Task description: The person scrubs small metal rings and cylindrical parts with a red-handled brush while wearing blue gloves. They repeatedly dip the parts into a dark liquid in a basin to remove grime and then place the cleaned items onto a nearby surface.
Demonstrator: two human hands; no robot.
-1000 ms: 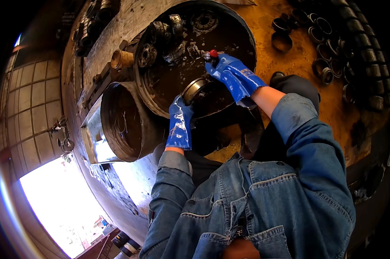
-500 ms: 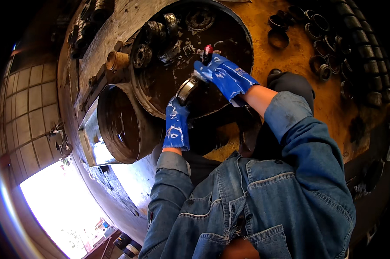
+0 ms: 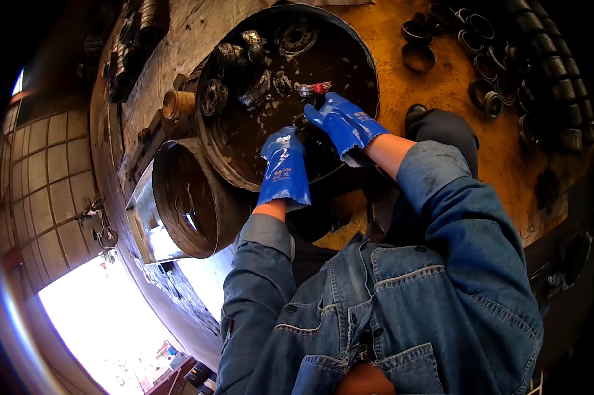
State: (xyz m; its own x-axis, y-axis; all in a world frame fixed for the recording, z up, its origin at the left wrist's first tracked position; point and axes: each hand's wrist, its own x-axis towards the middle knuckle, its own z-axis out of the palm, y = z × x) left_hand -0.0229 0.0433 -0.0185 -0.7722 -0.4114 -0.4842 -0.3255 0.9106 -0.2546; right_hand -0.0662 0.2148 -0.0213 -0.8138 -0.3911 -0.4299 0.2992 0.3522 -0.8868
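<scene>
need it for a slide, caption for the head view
Blue-gloved left hand and right hand work in a dark oily basin of metal parts.

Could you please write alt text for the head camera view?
Two blue-gloved hands, left hand and right hand, reach into a round basin of dark oily liquid holding greasy metal parts. The right hand is by a red-tipped tool. An empty drum lies beside it; bearing rings cover the yellow bench.

Light: harsh white glare blows out my lower left | bench: dim, warm, shadowed | edges: black fisheye vignette, tiles bend | focus: my blue gloves sharp, far parts murky
</scene>
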